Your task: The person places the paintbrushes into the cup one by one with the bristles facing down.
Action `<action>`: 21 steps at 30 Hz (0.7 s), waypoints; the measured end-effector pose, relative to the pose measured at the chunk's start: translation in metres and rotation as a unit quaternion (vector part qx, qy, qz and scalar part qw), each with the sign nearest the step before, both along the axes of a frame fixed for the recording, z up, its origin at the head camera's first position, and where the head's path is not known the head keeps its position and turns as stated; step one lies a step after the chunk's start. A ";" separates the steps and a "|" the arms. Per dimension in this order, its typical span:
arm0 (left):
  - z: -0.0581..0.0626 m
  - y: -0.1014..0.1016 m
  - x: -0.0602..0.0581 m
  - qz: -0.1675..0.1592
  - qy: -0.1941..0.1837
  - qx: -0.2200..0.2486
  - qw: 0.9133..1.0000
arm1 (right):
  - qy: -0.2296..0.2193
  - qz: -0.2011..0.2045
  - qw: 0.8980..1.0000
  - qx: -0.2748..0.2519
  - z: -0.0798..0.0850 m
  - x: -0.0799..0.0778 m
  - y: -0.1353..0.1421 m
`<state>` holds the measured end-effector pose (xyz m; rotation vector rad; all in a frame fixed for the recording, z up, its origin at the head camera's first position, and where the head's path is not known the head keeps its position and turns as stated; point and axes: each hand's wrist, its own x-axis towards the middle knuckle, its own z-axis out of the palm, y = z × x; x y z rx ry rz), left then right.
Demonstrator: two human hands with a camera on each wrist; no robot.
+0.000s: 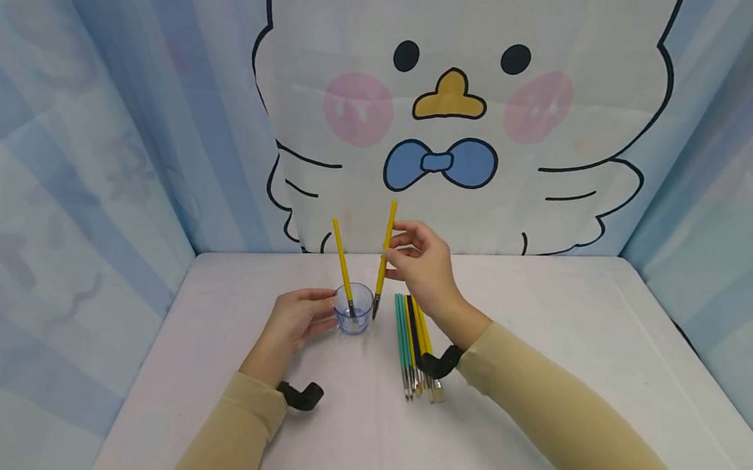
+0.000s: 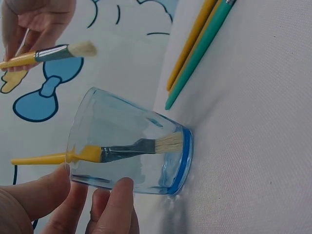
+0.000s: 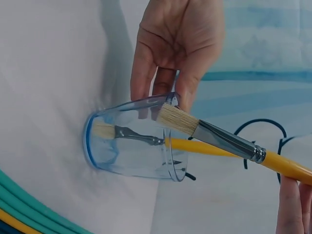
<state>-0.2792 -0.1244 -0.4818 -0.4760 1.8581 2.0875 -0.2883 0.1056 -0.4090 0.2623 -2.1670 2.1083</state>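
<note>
Toward the far edge of the bench (image 1: 566,368), a clear cup (image 1: 363,308) stands upright, its side gripped between the thumb and fingers of the left hand (image 1: 299,314). One yellow paintbrush (image 1: 343,261) stands in it, bristles down, handle rising above the rim. Just right of the cup, the right hand (image 1: 430,267) pinches a second yellow brush (image 1: 381,278) at a tilt, bristles lowermost. Beneath the right forearm, teal, yellow and dark-handled brushes (image 1: 414,345) lie side by side, bristles toward the person. Behind hangs a cartoon-printed curtain (image 1: 608,91).
</note>
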 end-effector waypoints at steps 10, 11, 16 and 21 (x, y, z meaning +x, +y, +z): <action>0.000 -0.001 -0.001 -0.005 -0.002 0.007 1.000 | 0.033 0.002 0.999 -0.017 0.005 -0.010 -0.021; 0.000 -0.002 -0.001 -0.003 -0.004 0.007 1.000 | 0.035 0.002 0.999 -0.015 0.005 -0.011 -0.023; -0.001 -0.002 -0.001 0.003 -0.006 0.005 1.000 | 0.046 0.000 0.999 -0.012 0.004 -0.014 -0.028; -0.002 -0.002 -0.002 -0.001 -0.004 0.007 1.000 | 0.056 -0.014 0.998 -0.012 -0.002 -0.018 -0.029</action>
